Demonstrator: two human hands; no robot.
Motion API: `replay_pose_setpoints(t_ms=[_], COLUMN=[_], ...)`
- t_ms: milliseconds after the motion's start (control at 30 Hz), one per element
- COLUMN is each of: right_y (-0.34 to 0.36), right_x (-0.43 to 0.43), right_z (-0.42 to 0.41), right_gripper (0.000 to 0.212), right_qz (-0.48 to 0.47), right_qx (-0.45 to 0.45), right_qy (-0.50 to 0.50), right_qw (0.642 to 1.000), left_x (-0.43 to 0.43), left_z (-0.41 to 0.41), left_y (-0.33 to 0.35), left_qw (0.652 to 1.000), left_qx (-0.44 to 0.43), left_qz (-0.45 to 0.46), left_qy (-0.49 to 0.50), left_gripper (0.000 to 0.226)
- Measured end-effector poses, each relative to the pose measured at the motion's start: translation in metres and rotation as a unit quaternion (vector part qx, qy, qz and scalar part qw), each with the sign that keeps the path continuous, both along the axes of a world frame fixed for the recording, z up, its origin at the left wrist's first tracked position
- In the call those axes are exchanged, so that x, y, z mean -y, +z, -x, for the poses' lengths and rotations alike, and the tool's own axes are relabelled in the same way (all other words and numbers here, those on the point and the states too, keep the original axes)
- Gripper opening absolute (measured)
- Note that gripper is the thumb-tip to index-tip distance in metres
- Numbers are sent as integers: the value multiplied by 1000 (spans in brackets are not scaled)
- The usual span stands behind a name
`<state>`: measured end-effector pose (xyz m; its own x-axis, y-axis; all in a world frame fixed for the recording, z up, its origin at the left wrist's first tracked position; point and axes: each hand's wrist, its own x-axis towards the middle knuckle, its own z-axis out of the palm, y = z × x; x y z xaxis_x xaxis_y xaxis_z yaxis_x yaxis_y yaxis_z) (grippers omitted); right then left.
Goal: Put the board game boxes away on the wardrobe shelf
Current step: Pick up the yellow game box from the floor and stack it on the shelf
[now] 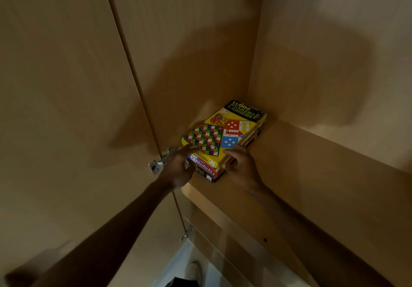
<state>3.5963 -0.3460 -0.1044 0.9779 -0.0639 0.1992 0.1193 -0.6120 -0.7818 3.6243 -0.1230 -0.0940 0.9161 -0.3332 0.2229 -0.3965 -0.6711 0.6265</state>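
Note:
A yellow Ludo and Snakes and Ladders box (225, 130) lies flat on top of a red Tambola box (206, 170), stacked at the left end of the wooden wardrobe shelf (312, 186) against the side wall. My left hand (178, 168) is at the stack's near left corner, fingers spread and touching the yellow box's edge. My right hand (240, 164) rests at the near right corner, fingers curled against both boxes. Whether either hand grips the boxes is unclear.
The open wardrobe door (66, 108) stands at the left, with a metal hinge (160, 160) just beside my left hand. Bare shelf stretches to the right. A lower shelf (223, 242) and pale floor (178, 271) show below.

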Motion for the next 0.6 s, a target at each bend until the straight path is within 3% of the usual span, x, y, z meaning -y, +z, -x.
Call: replay_pose_setpoints(t_ms=[133, 367, 600], right_y=[0, -43, -77], right_x=[-11, -51, -113], right_z=[38, 129, 205], right_gripper=[29, 24, 24], right_qz=[-80, -167, -83], right_qx=[35, -141, -243], right_qy=[-11, 47, 201], right_qw=[996, 975, 945], left_x=[-6, -38, -92], left_z=[49, 184, 320], left_y=[-20, -71, -94], left_qw=[976, 930, 864], left_qx=[-117, -196, -231], left_qz=[147, 207, 248], left_qy=[109, 231, 371], left_gripper=[38, 22, 23])
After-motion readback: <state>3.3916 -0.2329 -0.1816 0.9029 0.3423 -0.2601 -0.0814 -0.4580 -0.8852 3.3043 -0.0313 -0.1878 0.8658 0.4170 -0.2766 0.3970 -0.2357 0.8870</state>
